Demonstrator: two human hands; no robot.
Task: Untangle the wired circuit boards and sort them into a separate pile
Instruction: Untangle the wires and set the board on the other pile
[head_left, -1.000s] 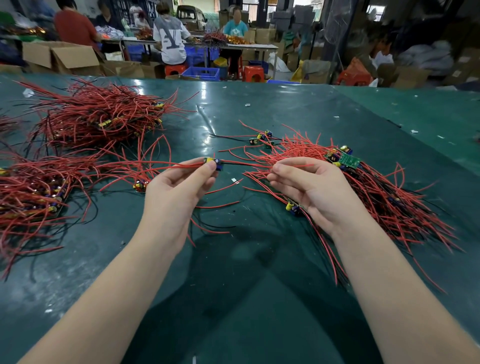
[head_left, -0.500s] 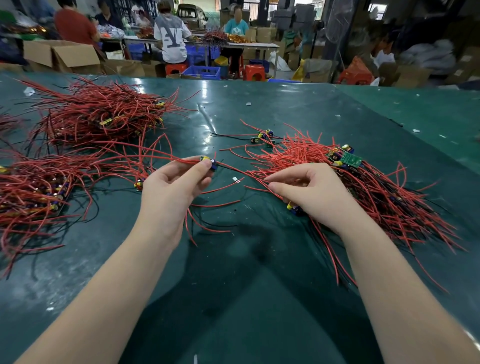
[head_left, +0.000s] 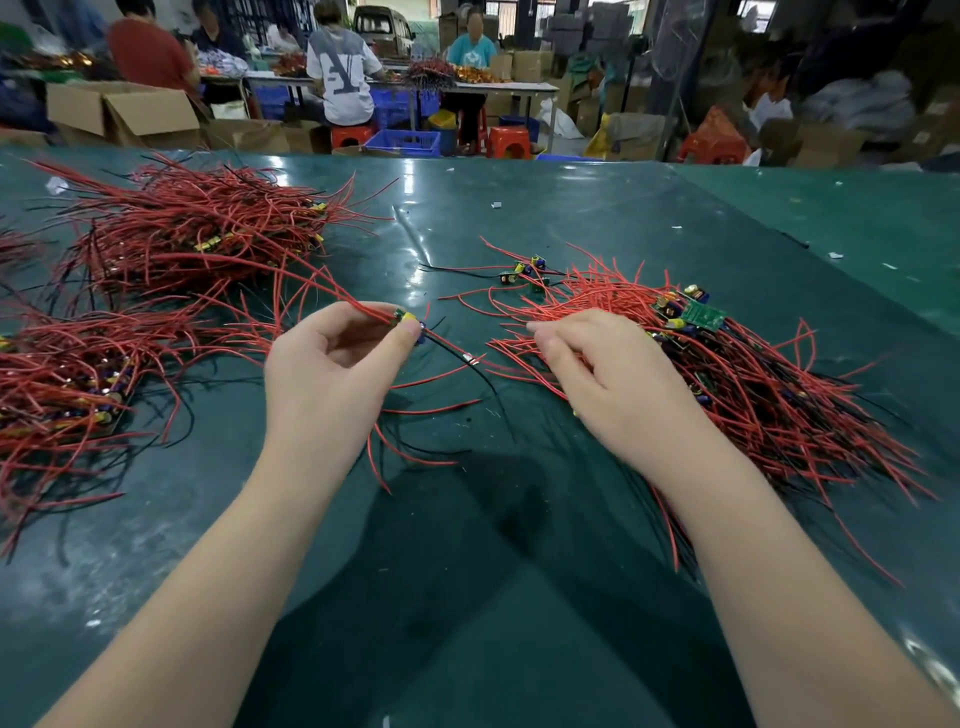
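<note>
wires (head_left: 727, 395) at my 2 o'clock: red, few black | board (head_left: 702, 315): green | table (head_left: 519, 519): dark green | stools (head_left: 506, 141) at 12: red-orange

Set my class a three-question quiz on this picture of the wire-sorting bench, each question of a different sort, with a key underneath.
1. True or false: the left hand pinches a small circuit board with red wires trailing from it.
2. Multiple choice: the right hand rests on (A) a cardboard box, (B) the tangled pile of red wires on the right, (C) a blue crate.
3. Fill in: the bare green board lies on the far side of the tangled pile, beyond the ____ hand.

Key: 1 true; 2 B; 3 right.
</note>
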